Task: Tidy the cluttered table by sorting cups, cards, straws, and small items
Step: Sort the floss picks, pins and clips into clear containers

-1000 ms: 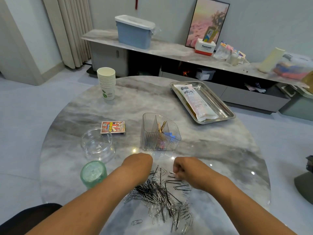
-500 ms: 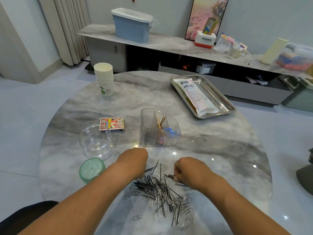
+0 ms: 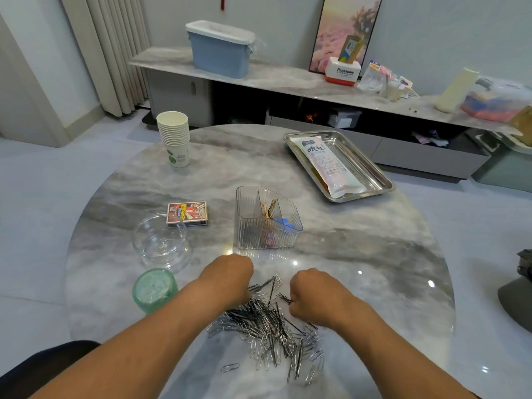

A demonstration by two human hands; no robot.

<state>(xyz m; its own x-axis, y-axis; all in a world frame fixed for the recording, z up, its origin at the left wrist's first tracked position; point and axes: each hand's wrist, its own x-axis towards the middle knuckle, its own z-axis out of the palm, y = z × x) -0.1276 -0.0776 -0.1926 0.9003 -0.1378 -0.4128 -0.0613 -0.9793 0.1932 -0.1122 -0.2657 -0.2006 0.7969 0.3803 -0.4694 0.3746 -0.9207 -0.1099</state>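
On the desk (image 3: 359, 240), the right hand (image 3: 312, 295) pinches dark hairpins (image 3: 285, 298) at its curled fingers, while the left hand's (image 3: 227, 276) curled fingers rest in the pile of clips (image 3: 270, 332).

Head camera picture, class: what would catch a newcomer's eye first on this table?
First, the heap of paper clips and hairpins at the table's near edge, with the left hand and right hand curled into it, the right pinching a dark pin. Next, the ribbed clear organizer just beyond the hands, then the stack of paper cups far left and the steel tray far right.
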